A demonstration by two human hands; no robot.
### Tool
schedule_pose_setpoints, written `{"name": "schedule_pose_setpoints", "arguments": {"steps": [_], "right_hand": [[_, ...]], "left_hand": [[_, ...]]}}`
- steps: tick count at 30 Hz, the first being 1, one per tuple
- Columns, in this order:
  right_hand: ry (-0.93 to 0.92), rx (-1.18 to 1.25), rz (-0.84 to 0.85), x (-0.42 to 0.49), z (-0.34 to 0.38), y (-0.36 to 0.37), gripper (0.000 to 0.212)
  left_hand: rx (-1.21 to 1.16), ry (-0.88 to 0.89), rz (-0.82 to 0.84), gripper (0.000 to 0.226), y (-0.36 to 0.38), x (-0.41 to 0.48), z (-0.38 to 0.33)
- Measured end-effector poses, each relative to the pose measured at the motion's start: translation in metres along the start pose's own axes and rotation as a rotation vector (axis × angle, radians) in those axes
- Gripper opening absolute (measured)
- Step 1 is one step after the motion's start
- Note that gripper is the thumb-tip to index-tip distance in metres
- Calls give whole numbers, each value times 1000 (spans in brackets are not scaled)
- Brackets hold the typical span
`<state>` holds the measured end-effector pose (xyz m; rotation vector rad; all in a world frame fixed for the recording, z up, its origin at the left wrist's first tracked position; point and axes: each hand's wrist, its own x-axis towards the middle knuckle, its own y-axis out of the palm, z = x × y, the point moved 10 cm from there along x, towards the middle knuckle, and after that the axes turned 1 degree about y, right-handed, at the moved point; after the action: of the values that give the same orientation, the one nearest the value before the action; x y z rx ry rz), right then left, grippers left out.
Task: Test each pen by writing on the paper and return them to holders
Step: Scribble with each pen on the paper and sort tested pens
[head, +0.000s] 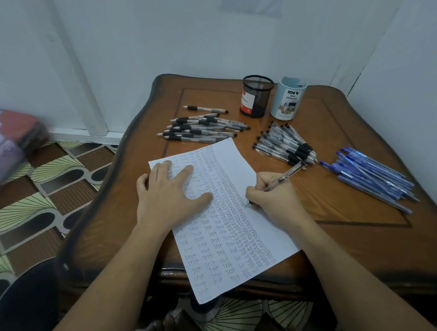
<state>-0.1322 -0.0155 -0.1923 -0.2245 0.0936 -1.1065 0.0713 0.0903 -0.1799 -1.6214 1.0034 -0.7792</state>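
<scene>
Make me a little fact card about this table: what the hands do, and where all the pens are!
left hand: flat on the paper, pressing it down
right hand: fingers grip a pen, tip on the paper
writing: rows of "test"
black-grip pens: two piles on the table
blue pens: one pile, far right
holders: black mesh cup and pale blue cup, no pens sticking out

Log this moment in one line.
step: writing test | right hand: holds pen, tip on paper | left hand: pressing paper flat
</scene>
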Motion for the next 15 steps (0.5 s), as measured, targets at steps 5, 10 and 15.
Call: {"name": "schedule_pose_setpoints", "arguments": {"steps": [5,10,15], "right_hand": [[6,-46,13,1,-3,2,37],[-1,-41,-11,1,-1,-1,37],[-7,-49,-22,0,2,-2,38]], "left_hand": [[-2,0,0,79,0,0,0],[-7,-3,-8,79,1,1,1],[-2,-1,-8,79,1,1,0]]}}
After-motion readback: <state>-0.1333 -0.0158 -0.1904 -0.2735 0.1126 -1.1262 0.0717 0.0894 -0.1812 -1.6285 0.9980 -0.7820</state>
